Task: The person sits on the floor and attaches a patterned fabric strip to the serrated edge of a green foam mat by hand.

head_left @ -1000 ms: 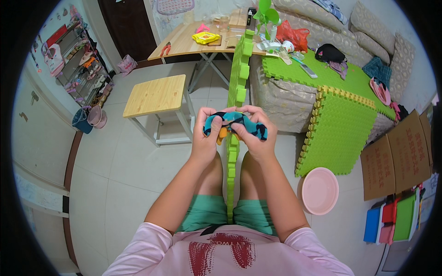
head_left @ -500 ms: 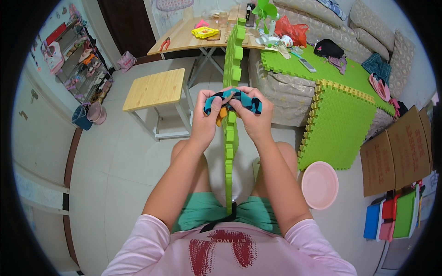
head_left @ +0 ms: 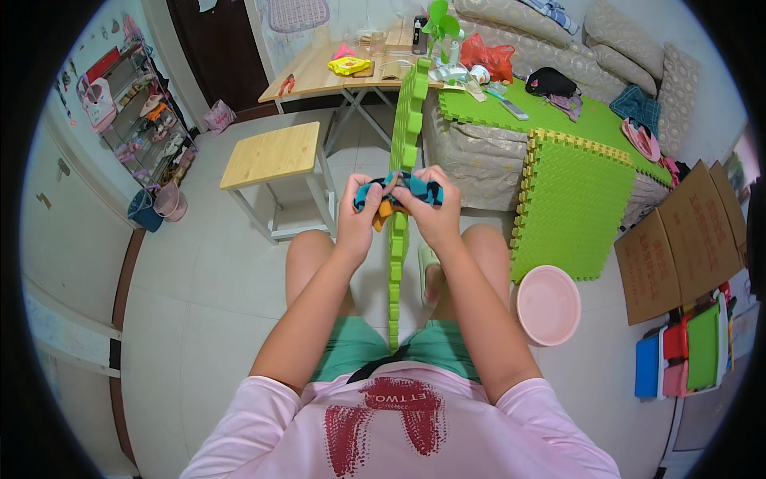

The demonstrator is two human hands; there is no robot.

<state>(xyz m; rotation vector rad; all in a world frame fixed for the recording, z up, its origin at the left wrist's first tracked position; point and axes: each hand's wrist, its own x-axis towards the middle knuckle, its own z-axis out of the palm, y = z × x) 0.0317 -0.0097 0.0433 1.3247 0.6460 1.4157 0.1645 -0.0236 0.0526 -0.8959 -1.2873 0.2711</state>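
Note:
Both hands hold a bunched teal-and-black patterned cloth piece (head_left: pixel 426 192) with an orange part (head_left: pixel 382 215) hanging below its middle; its exact kind is unclear. My left hand (head_left: pixel 356 219) is closed round its left end, thumb on top. On the other end my right hand (head_left: pixel 440 217) is closed, its thumb pressed toward the middle. Directly beneath my hands, a green foam mat (head_left: pixel 394 291) stands on edge between my knees, its jagged rim facing up. Whether my hands touch the mat cannot be made out.
A wooden stool (head_left: pixel 271 154) stands ahead left, before a folding table (head_left: pixel 315 76) with pliers (head_left: pixel 286 84) and a green fan (head_left: pixel 440 24). Stacked green mats (head_left: pixel 570 211) lean on the bed at right. Nearby are a pink basin (head_left: pixel 549 306) and a cardboard box (head_left: pixel 678 247).
My view has shifted slightly, and my hands sit a little lower in it. Both still grip the cloth piece, which looks more bunched. More of the slipper by my right leg shows.

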